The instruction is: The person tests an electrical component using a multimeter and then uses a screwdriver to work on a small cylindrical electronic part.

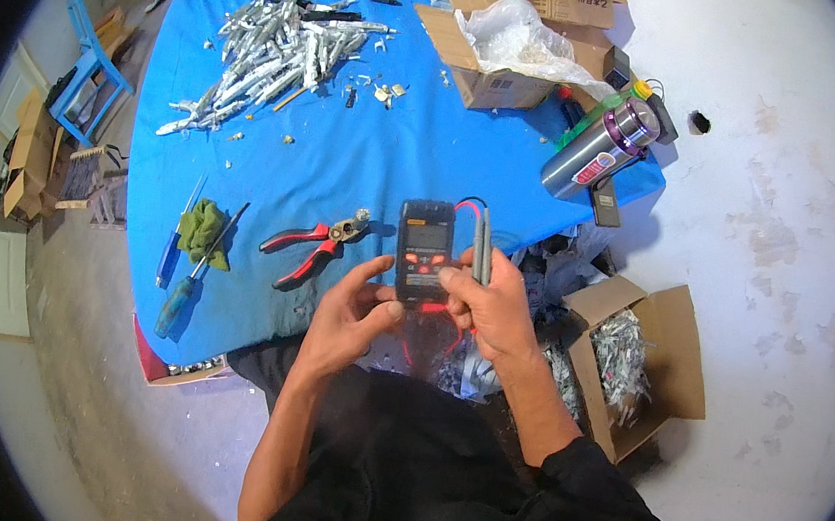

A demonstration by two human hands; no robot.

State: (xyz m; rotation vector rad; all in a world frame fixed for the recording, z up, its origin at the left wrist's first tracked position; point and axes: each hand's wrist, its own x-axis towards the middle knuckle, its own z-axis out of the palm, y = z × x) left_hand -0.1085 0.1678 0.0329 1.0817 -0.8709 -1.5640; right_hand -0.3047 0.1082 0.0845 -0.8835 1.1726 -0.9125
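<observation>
A small black digital multimeter (pixel 425 246) with orange buttons is held upright over the near part of the blue-covered table. My left hand (pixel 352 317) grips its lower left edge, thumb near the bottom corner and fingers curled behind. With the thumb pressed on its lower right face, my right hand (pixel 494 303) holds the multimeter too. Two grey test probes (pixel 482 250) are clasped in that same hand, pointing up, and a red lead loops below. Left of the multimeter lie red-and-black pliers (pixel 324 244). Its screen is too small to read.
Two screwdrivers (pixel 177 308) and a green rag (pixel 203 234) lie at left on the table (pixel 368 145). Farther off is a pile of silvery-white sticks (pixel 281 57). An open carton (pixel 499 88) and a steel thermos (pixel 599 149) stand at right. Below, another carton (pixel 670 355) holds shredded-looking scraps.
</observation>
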